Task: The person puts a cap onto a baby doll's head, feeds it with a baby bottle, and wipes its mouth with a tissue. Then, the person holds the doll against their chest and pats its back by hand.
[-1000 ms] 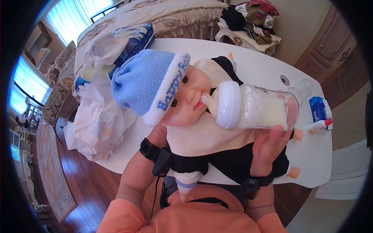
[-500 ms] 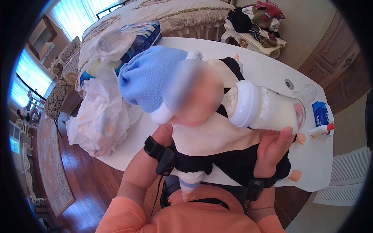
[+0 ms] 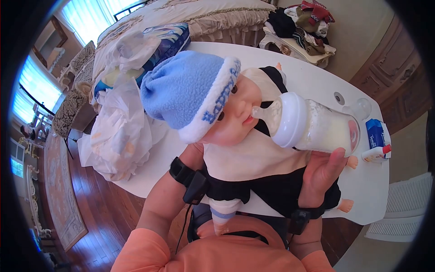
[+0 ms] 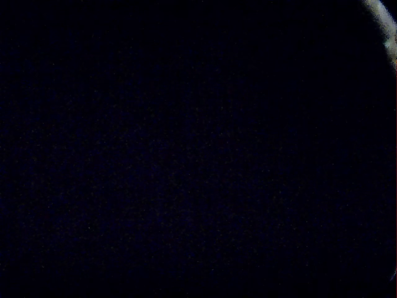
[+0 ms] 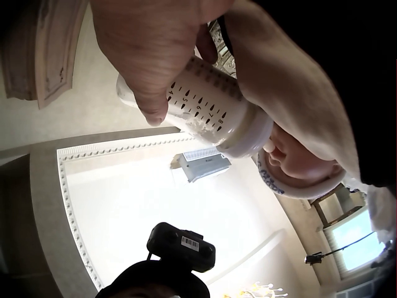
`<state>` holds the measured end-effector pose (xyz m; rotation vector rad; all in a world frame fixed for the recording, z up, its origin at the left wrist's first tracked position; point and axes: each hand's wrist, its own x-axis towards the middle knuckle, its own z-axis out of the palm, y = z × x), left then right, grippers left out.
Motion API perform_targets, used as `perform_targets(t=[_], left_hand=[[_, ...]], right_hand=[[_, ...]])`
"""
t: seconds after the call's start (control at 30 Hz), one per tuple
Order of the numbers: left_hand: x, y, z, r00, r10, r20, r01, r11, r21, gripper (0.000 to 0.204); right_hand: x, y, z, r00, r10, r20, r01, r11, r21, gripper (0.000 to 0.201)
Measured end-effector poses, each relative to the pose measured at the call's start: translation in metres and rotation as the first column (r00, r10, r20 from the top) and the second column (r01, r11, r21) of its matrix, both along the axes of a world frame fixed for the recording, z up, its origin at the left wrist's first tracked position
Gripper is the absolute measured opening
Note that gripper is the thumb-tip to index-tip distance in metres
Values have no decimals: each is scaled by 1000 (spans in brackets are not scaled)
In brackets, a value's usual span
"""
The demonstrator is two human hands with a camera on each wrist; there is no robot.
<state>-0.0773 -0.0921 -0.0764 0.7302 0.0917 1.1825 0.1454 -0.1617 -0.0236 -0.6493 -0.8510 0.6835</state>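
A doll in a blue fleece hat [image 3: 186, 88] with a white band lies on its back, wearing a cream and black outfit [image 3: 242, 161]. My right hand [image 3: 319, 177] grips a baby bottle [image 3: 328, 127] of whitish liquid near its base, thumb against the side. The bottle lies nearly level, its teat [image 3: 267, 113] at the doll's mouth. In the right wrist view, that hand [image 5: 152, 53] curls round the bottle [image 5: 201, 102]. Only the base of my left hand [image 3: 195, 153] shows below the doll's head; its fingers are hidden. The left wrist view is almost wholly dark.
On the white table [image 3: 303, 75], a crumpled plastic bag [image 3: 120, 136] and a blue package [image 3: 170, 43] lie left. A clear dome-shaped cap [image 3: 362, 109], a blue pack [image 3: 375, 133] and a small red-capped bottle [image 3: 376, 153] stand right. A bed [image 3: 217, 20] is behind.
Doll, bottle and table sit slightly further right in the head view than a second ago. The doll's face, blurred half a second ago, is clear. Both hands keep their places at the doll and bottle.
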Motion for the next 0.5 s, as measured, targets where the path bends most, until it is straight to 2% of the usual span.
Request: perform_targets(t=[0.03,0.07,0.13,0.17,0.23,0.37,0.43,0.5], left_hand=[[0,-1,2,992,-59,114,66,996,-60,50],[0,-1,2,992,-58,115,65,996,-60,50],[0,-2,1,998,59,5,-57,987,-148,53],[0,-2,0,998,59,4,-58,987,-149,53],[0,0,-4,970,138,-202,-105,980,167,51],[-1,3,-4,967,130,-221,-83,974,211,51],[4,0,0,981,146,-128,-123,977,175,52],[0,2,-9,971,179,-157,-151,973,177,52]], right_hand=[[0,0,0,1000,4,-3,-4,1000,-6,84],[0,0,0,1000,5,-2,-5,1000,-6,84],[0,1,-1,1000,2,6,-2,1000,3,84],[-1,0,-1,1000,2,5,-2,1000,2,84],[-3,0,1,1000,2,1,-2,1000,-1,84],[-2,1,0,1000,3,15,-3,1000,4,84],[-2,1,0,1000,7,19,-8,1000,14,83],[-3,0,1,1000,8,20,-9,1000,16,82]])
